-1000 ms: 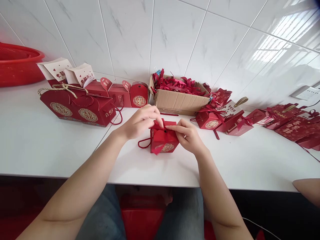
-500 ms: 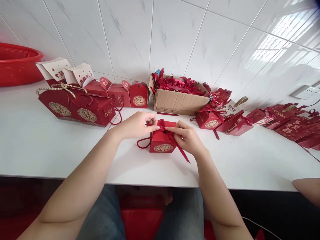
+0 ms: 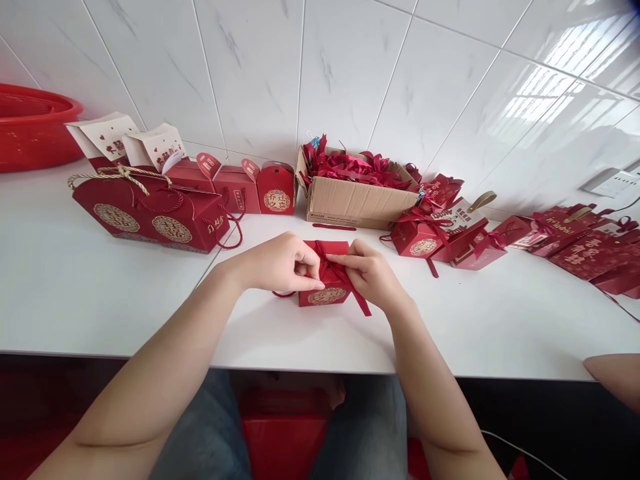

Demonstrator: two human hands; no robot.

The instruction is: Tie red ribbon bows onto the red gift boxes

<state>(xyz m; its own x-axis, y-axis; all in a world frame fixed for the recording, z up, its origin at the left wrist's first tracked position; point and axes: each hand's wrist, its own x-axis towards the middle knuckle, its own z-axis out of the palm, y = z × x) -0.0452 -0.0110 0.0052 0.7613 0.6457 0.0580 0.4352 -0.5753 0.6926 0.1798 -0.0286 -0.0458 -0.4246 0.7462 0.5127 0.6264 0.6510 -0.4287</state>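
Note:
In front of me on the table stands a small red gift box (image 3: 325,297) with a gold round emblem on its front. A dark red ribbon (image 3: 361,303) crosses its top, and one tail hangs past the right front corner. My left hand (image 3: 287,263) is closed in a pinch at the left front of the box, its fingertips at the ribbon. On the other side, my right hand (image 3: 373,272) presses the ribbon's crossing with the index finger, the other fingers curled. A twisted cord handle shows partly behind my left hand.
Behind the box, a cardboard box (image 3: 363,202) holds many ribbons. Larger red gift boxes (image 3: 145,213) stand left, near a red basin (image 3: 40,137). Finished-looking ribboned boxes (image 3: 415,237) stand right. Another person's arm (image 3: 615,377) rests at the right edge.
My left hand has moved forward and down over the box front, toward me. My right hand stays almost in place at the crossing. The hanging ribbon tail now reaches less far down.

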